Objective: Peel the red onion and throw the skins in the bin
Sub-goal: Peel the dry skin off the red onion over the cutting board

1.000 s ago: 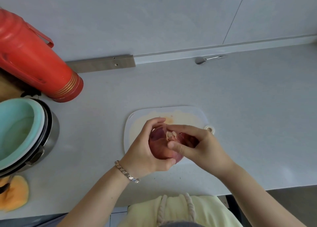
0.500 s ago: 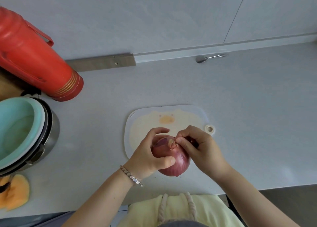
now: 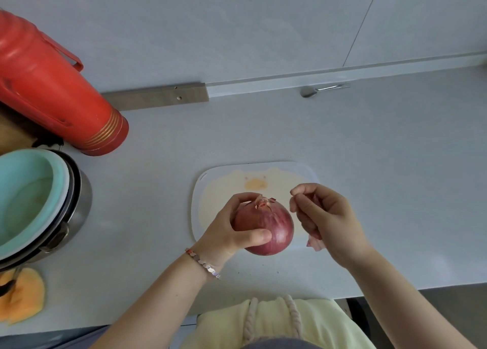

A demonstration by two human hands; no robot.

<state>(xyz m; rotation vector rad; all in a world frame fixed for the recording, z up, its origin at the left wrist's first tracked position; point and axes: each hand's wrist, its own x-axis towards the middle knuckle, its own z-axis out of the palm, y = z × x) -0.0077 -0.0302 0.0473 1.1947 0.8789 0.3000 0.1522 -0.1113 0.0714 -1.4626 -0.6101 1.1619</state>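
A: State the nearest items.
B: A pale yellow garment (image 3: 319, 322) sits at the lower edge. A bracelet (image 3: 203, 263) is on the left wrist.

A: State the left grip (image 3: 226, 232).
B: It is closed around the onion (image 3: 274, 227). The thumb lies across the near face and the fingers wrap the far side.

A: Locate the onion.
B: It is over the near edge of the board (image 3: 200, 190). Whether it touches the board cannot be told. Most of the red skin is still on. The papery tip is torn and faces the camera.

A: State the right grip (image 3: 326, 222).
B: It is just beside the onion, apart from it. Its curled fingers hold a piece of skin (image 3: 315, 244), which hangs out below the hand.

A: What lies farther out?
B: The board lies flat on the bench (image 3: 369, 164). At the left are an orange cloth (image 3: 21, 296) and a steel pot (image 3: 79, 206) carrying a teal bowl (image 3: 26, 190). Beyond these stands a red flask (image 3: 52, 93). A spoon (image 3: 316, 89) lies at the foot of the wall (image 3: 237, 32).
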